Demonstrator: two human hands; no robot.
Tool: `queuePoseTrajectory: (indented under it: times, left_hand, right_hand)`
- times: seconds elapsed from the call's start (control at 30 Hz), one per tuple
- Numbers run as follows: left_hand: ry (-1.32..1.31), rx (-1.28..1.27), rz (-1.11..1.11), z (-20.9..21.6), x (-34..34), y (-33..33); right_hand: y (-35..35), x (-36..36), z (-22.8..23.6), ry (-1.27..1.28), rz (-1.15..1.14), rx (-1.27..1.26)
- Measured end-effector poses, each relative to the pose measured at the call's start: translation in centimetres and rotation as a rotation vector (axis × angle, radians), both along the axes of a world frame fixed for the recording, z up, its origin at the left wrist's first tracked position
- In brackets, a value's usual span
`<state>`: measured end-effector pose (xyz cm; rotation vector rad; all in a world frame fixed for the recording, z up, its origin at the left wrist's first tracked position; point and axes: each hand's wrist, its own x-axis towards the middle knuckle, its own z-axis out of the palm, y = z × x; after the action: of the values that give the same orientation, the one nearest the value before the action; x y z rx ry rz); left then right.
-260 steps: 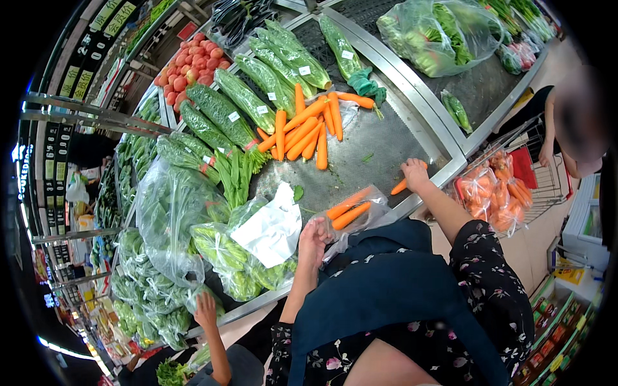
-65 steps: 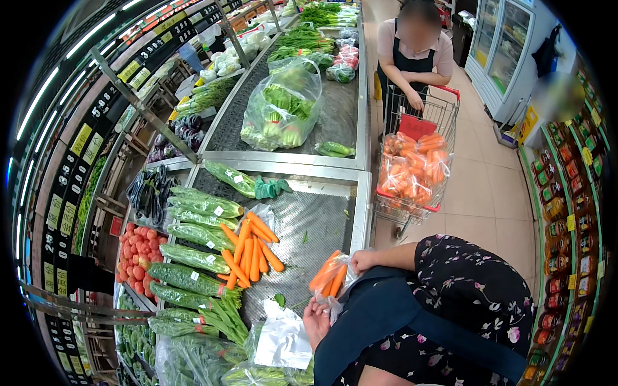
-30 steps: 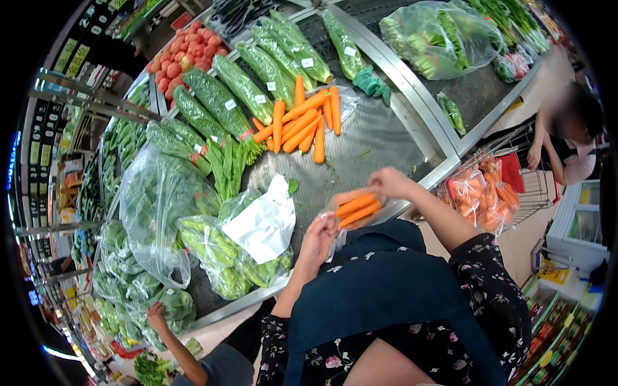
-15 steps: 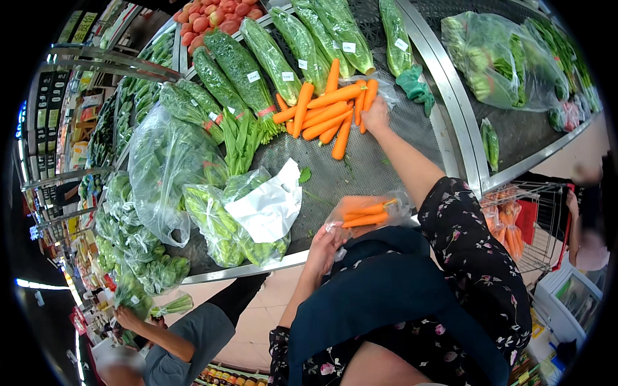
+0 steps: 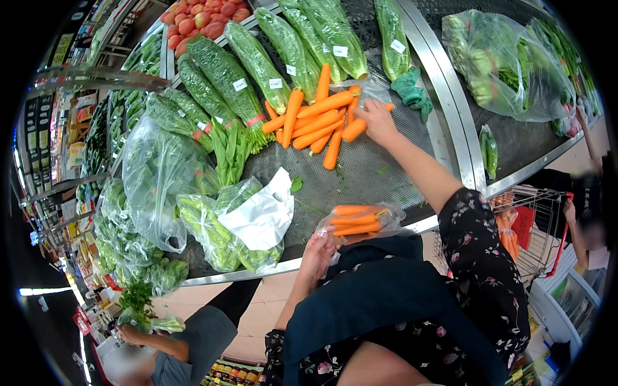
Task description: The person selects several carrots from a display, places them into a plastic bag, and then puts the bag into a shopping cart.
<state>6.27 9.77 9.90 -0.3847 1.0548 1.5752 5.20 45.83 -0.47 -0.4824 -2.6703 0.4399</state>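
Observation:
Near the counter's front edge, my left hand [image 5: 317, 256] pinches the mouth of a clear plastic bag [image 5: 394, 215]. Several orange carrots [image 5: 356, 228] lie inside that bag. Farther off, my right hand [image 5: 378, 122] reaches over the right end of a loose carrot pile [image 5: 315, 123]. Its fingers are closed over a carrot [image 5: 354, 130], whose two ends show on either side of the hand. Behind the pile, plastic-wrapped leafy heads [image 5: 293, 48] with white labels lie in a row.
Bagged greens [image 5: 219, 231] with a white sheet [image 5: 261, 215] lie left of the bag. Red tomatoes [image 5: 206, 19] are heaped at the back. A metal divider [image 5: 450, 83] runs along the right. Another person [image 5: 193, 341] holds greens at lower left; a shopping cart [image 5: 534, 225] stands at right.
My right hand has closed over a carrot at the pile's right end, and that carrot now lies slantwise. The view has shifted slightly. More of the carrots in the bag show.

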Motion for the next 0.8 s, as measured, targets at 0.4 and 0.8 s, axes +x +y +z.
queuePoseTrajectory:
  times: [0.4, 0.8]
  left_hand:
    - [0.010, 0.009, -0.008, -0.9, -0.6, 0.1]
    - [-0.072, 0.110, 0.021, 1.3, 0.6, -0.4]
  right_hand:
    - [2.0, -0.8, -2.3, -0.154, 0.377, 0.369]
    - [-19.8, 12.0, 12.3, -0.204, 0.282, -0.836]
